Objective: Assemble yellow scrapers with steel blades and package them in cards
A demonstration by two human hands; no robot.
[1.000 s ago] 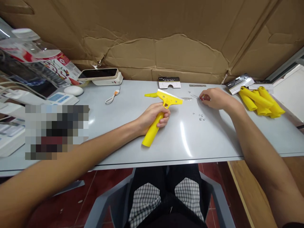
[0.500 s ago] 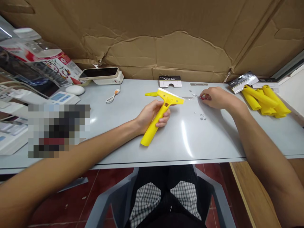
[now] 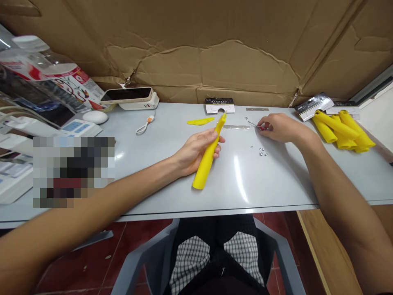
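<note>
My left hand (image 3: 199,149) is wrapped round the handle of a yellow scraper (image 3: 206,164). The scraper is turned edge-on, so its wide head shows as a narrow tip at the top. On the right, my right hand (image 3: 278,126) pinches a small screwdriver (image 3: 260,127) with a red handle, its thin metal shaft pointing left over the table. A thin metal blade (image 3: 237,127) lies between the hands. Beyond my left hand is a loose yellow strip-shaped piece (image 3: 200,121). Several small screws (image 3: 262,151) are scattered in front of my right hand.
At the back stand a black-and-white card (image 3: 220,105) and another flat blade (image 3: 257,109). Several yellow handles (image 3: 344,129) are piled at the right. A phone (image 3: 127,95), a white cable (image 3: 145,125), a mouse (image 3: 95,117) and a bottle (image 3: 61,78) occupy the left.
My left hand has turned the scraper from its broad face to its edge and shifted it slightly right. My right hand has barely moved with the screwdriver.
</note>
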